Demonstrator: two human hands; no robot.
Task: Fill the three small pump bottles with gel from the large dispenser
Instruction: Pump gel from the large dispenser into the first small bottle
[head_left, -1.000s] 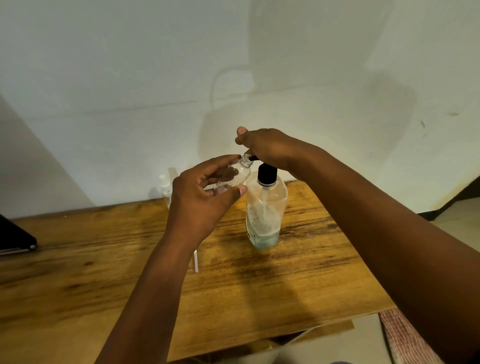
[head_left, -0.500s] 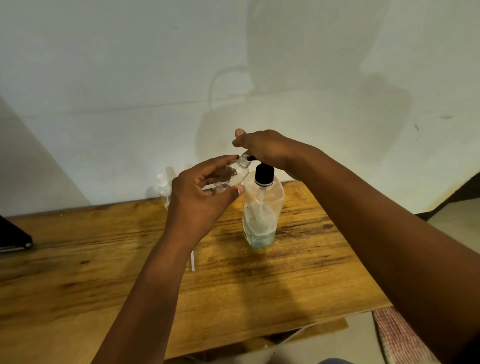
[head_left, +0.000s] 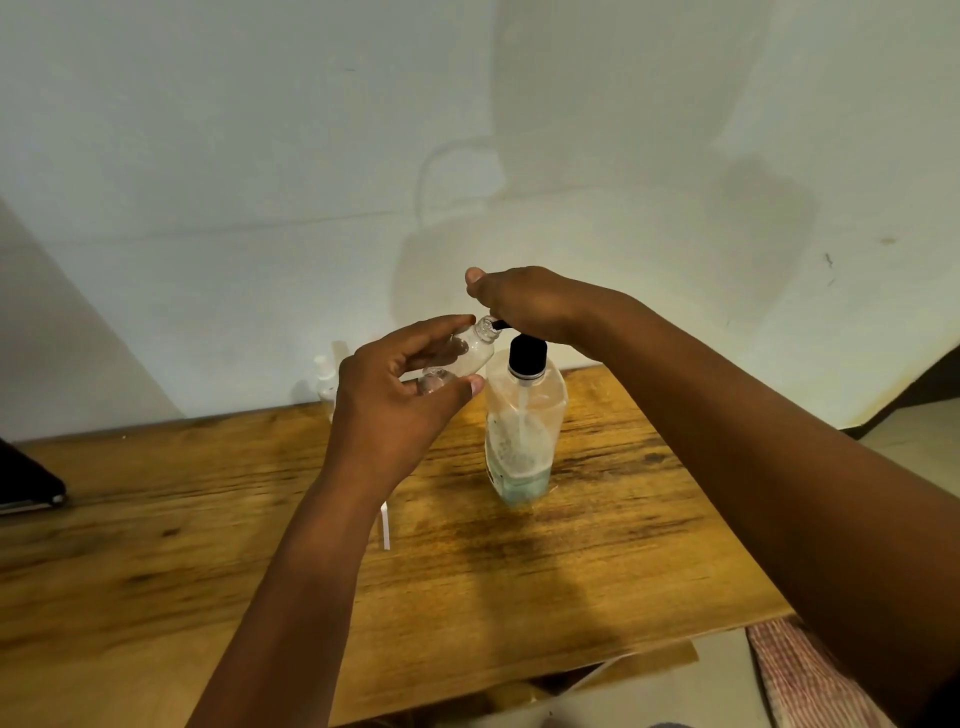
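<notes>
The large clear dispenser (head_left: 523, 426) stands upright on the wooden table (head_left: 571, 571), with a little bluish gel at its bottom and a black pump collar. My right hand (head_left: 524, 304) lies over the pump head with its fingers curled down; the black spout pokes out to the left. My left hand (head_left: 395, 389) holds a small clear bottle (head_left: 472, 351), tilted, its open neck right at the spout. Two more small bottles (head_left: 327, 376) stand at the table's back edge, partly hidden behind my left hand.
A thin white pump tube (head_left: 385, 530) lies on the table below my left wrist. A dark flat object (head_left: 26, 483) sits at the table's left edge. The white wall rises close behind the table. A striped cloth (head_left: 810, 675) lies on the floor at lower right.
Both hands and the two bottles keep the same pose. The view has shifted a little.
</notes>
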